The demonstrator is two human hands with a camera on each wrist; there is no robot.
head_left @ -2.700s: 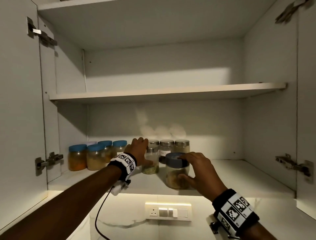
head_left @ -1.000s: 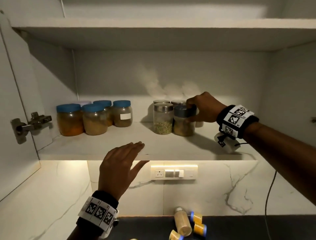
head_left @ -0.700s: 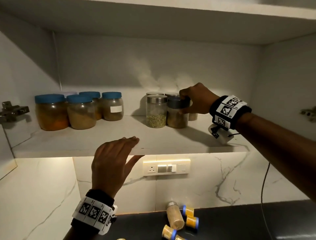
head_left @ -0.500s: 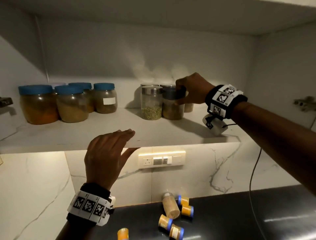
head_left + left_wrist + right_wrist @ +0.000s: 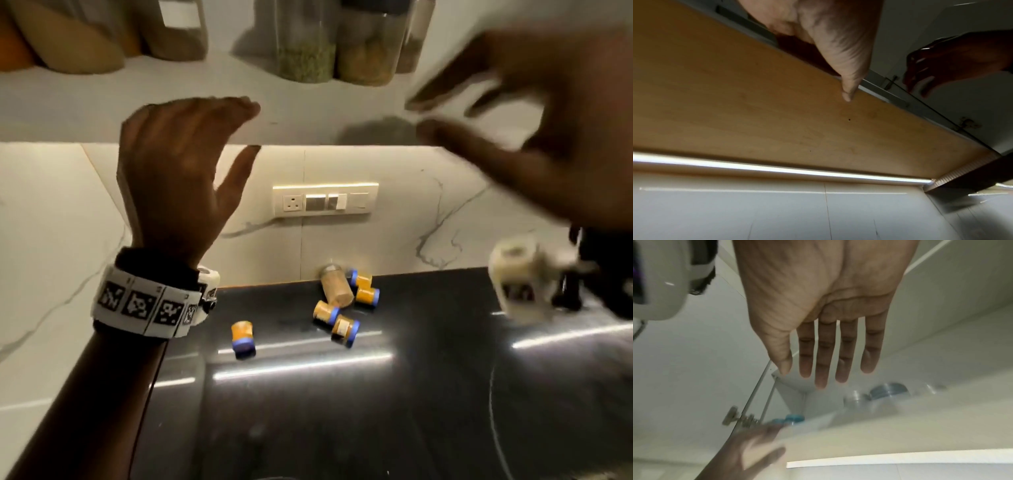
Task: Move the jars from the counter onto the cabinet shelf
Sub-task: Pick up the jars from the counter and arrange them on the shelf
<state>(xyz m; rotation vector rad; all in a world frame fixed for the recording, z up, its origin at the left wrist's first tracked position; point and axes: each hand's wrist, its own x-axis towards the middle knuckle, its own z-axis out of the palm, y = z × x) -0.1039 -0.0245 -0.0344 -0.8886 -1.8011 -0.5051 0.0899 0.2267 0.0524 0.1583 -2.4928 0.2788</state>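
Note:
On the black counter (image 5: 342, 411) lie several small orange jars with blue lids (image 5: 242, 339) (image 5: 346, 330) and one longer tan-filled jar (image 5: 337, 287) on its side near the wall. The bottoms of a green-filled jar (image 5: 305, 58) and a tan-filled jar (image 5: 368, 58) show at the top, on the cabinet shelf (image 5: 171, 96). My left hand (image 5: 239, 128) rests on the shelf's front edge, fingers on top, with the thumb (image 5: 846, 91) on its underside. My right hand (image 5: 421, 114), blurred, hangs in front of the shelf. Its fingers (image 5: 822, 369) are straight and hold nothing.
More blue-lidded jars (image 5: 178, 34) stand at the shelf's left, cut off by the frame. A switch and socket panel (image 5: 325, 200) sits on the marble wall under the shelf. A light strip (image 5: 777, 170) runs below the cabinet. A door hinge (image 5: 740, 418) shows at the left.
My right hand has let go of the dark-lidded jar on the shelf and drawn back toward me. My view has dropped toward the counter. The left hand stays at the shelf edge.

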